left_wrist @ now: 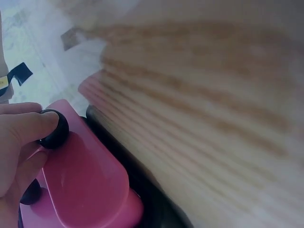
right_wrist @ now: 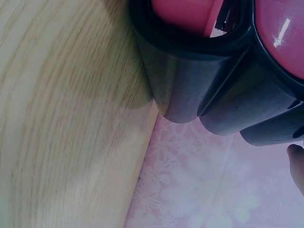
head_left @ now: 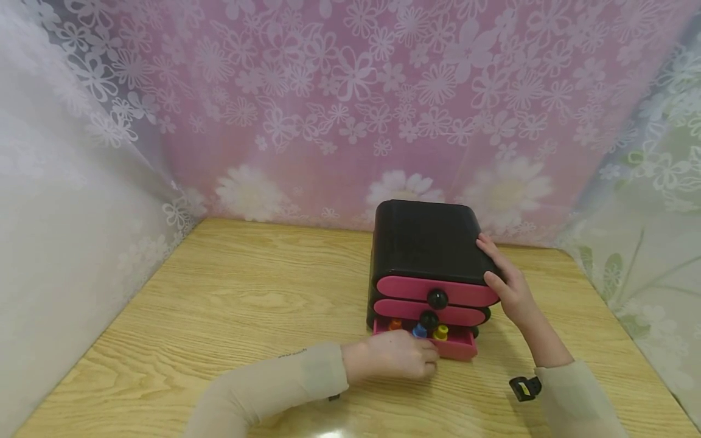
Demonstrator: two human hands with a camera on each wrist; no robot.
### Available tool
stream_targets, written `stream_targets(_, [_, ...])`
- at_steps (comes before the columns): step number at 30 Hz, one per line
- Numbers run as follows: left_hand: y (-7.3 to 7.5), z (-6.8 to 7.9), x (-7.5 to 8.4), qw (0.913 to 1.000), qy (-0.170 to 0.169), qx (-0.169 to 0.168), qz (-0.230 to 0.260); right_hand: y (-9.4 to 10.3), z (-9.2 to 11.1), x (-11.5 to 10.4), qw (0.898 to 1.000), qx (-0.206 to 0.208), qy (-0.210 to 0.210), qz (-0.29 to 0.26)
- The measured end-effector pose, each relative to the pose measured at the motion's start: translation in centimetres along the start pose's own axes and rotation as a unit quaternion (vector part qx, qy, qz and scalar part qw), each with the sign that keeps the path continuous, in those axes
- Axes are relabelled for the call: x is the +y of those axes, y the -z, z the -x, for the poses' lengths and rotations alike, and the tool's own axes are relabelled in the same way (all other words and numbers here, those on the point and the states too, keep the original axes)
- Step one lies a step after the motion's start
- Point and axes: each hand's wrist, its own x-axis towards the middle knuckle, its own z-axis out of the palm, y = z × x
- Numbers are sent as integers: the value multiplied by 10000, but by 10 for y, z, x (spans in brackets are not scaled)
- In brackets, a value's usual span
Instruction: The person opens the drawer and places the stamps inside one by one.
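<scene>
A small black drawer cabinet (head_left: 429,234) with pink drawer fronts stands on the wooden table. Its bottom drawer (head_left: 457,348) is pulled partway out. Inside lie small coloured pieces: an orange one (head_left: 395,324), a blue one (head_left: 419,330) and a yellow one (head_left: 440,332). My left hand (head_left: 391,356) is at the front of that drawer; in the left wrist view its thumb and fingers pinch the round black knob (left_wrist: 56,130). My right hand (head_left: 512,292) rests with extended fingers against the cabinet's upper right side. One fingertip (right_wrist: 297,164) shows in the right wrist view.
Above the open drawer, the middle drawer (head_left: 402,311) and top drawer (head_left: 405,286) are closed, each with a black knob. Flowered pink curtain (head_left: 328,121) hangs behind the table (head_left: 219,292), and pale curtains (head_left: 71,182) hang at the sides.
</scene>
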Motion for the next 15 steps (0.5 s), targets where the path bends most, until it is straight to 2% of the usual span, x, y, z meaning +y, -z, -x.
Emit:
stream_targets(4, [-3,0,-3,9998,58,159,-139,0,0,1,10000,0,9,-35])
stream_targets(9, [-5,-1,-5,9997,90,184,-136,0,0,0,10000,0,3,-37])
stream_targets(15, [-5,-2,-7,9997,202,17,-120,0,0,-1,10000,-4,-29,-23])
